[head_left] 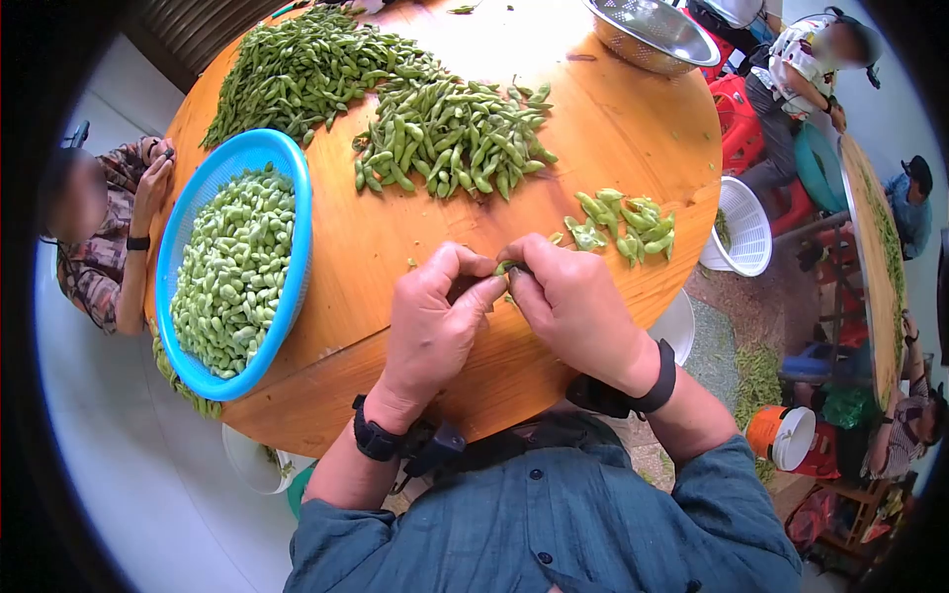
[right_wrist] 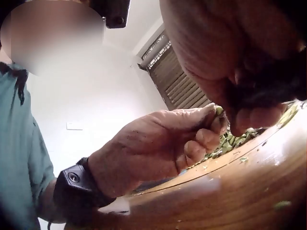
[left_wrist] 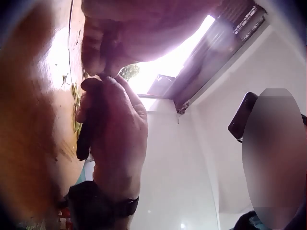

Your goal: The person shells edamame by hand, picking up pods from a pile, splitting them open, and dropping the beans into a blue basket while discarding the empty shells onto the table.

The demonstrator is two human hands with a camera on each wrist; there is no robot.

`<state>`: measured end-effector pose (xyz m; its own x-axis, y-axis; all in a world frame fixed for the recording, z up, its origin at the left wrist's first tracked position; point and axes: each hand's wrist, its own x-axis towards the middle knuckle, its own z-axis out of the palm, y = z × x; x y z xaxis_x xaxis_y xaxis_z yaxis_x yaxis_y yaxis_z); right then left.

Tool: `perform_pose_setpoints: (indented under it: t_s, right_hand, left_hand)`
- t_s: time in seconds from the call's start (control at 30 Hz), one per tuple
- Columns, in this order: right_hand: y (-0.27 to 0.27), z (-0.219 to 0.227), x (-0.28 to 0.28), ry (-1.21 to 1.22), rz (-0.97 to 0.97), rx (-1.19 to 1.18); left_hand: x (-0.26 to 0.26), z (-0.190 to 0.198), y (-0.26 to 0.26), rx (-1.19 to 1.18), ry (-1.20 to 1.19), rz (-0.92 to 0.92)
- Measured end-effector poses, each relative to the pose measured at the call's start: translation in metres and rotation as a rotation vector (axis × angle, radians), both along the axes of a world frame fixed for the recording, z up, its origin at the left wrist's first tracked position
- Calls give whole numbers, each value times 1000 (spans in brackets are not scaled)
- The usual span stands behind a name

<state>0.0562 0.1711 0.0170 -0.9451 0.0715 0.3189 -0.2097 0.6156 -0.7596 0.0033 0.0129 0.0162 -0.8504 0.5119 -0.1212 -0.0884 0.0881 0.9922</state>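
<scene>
My left hand (head_left: 430, 321) and right hand (head_left: 583, 306) meet over the near part of the round wooden table (head_left: 356, 267). Their thumbs and forefingers pinch a small green soybean pod (head_left: 505, 267), mostly covered by the fingertips. In the right wrist view a bit of the pod (right_wrist: 219, 110) shows at the left hand's thumb tip. Just beyond the right hand lies a small group of pale, flattened pods (head_left: 633, 232). Left of the left hand, a blue plastic basket (head_left: 300, 217) holds many shelled green beans (head_left: 232, 282).
Two heaps of full pods, a large one (head_left: 306, 74) and a smaller one (head_left: 450, 138), cover the far side. A metal colander (head_left: 657, 40) stands at the far right edge. A white basket (head_left: 741, 232) is beside the table. One person (head_left: 109, 227) sits at the left.
</scene>
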Motion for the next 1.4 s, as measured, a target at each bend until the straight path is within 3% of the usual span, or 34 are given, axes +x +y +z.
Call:
perform_pose_setpoints:
  t_s: [0.07, 0.2, 0.27, 0.3, 0.37, 0.4, 0.47, 0.6, 0.67, 0.73, 0.8, 0.93, 1.0, 1.17, 1.33, 1.4]
  right_hand:
    - [-2, -5, -1, 45, -12, 60]
    - [2, -6, -2, 54, 17, 67]
    - [11, -1, -2, -29, 116, 66]
    - [14, -2, -2, -28, 116, 66]
    - [19, -3, -3, 3, 223, -23]
    - [20, -2, -2, 4, 222, -23]
    - [21, 0, -1, -219, 269, -241]
    - [18, 8, -2, -388, 235, -428]
    - [16, 6, -3, -416, 135, -400]
    - [14, 6, -4, -376, 118, -374]
    - [13, 6, -3, -339, 102, -347]
    - [10, 5, -3, -302, 91, -291]
    - [9, 3, -3, -291, 95, -273]
    - [7, -5, -7, -44, 110, -76]
    - [7, -7, -10, -40, 128, -142]
    - [10, -2, -12, -44, 152, -204]
  left_hand:
    - [-1, -9, 1, -75, 415, 7]
    - [-2, -9, 0, -73, 513, -26]
    - [0, 0, 1, 40, 30, -30]
    - [-3, -1, 0, 40, 30, -30]
    - [-12, -8, -6, 246, -268, -130]
    - [-15, -9, -8, 245, -267, -131]
    - [-20, -11, -12, 400, -569, -187]
    - [-19, -12, -10, 422, -595, -234]
    - [-7, 0, 0, 138, -148, -78]
    - [-3, 2, 1, 97, -99, -34]
    - [-4, -6, 0, -20, 171, 3]
    - [-4, -8, 1, -83, 311, 27]
    - [-2, -2, 2, -25, 81, 53]
    - [-5, -8, 2, 39, -1, 60]
    - [-12, -15, -2, 134, -166, 1]
    - [-16, -22, -3, 394, -424, -27]
